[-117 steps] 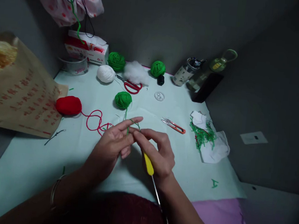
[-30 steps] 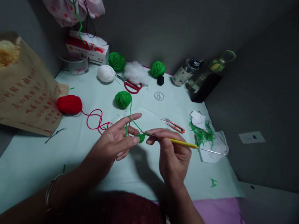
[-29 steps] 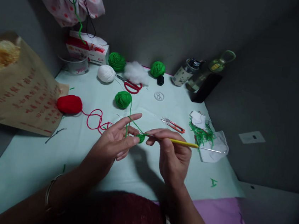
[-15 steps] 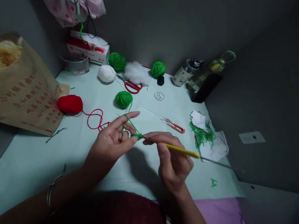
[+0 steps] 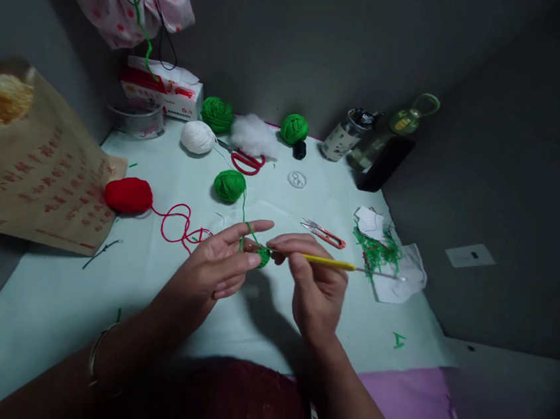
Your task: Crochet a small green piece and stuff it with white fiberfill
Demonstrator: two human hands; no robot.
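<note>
Between thumb and fingers, my left hand [image 5: 219, 263] pinches a small green crochet piece [image 5: 263, 257]. Its index finger is stretched out, with green yarn [image 5: 243, 214] running over it from a green yarn ball [image 5: 229, 185] behind. My right hand [image 5: 320, 280] grips a crochet hook by its yellow handle [image 5: 329, 263]. The hook's tip meets the top of the green piece, where fingers partly hide it. A red yarn ball [image 5: 129, 195] lies to the left, its loose strand curling towards my left hand.
Orange thread snips [image 5: 325, 233] lie beyond my right hand. Green yarn scraps [image 5: 379, 246] and white paper are at the right. Farther back are red-handled scissors [image 5: 247, 163], a white yarn ball [image 5: 198, 137], stuffing [image 5: 254, 136], a pen cup [image 5: 340, 141] and a bottle [image 5: 376, 149]. A paper bag [image 5: 48, 172] stands left.
The green piece has turned and shows more of its face. My left fingers have shifted slightly right, while my right hand has moved a little left and up with the hook more level.
</note>
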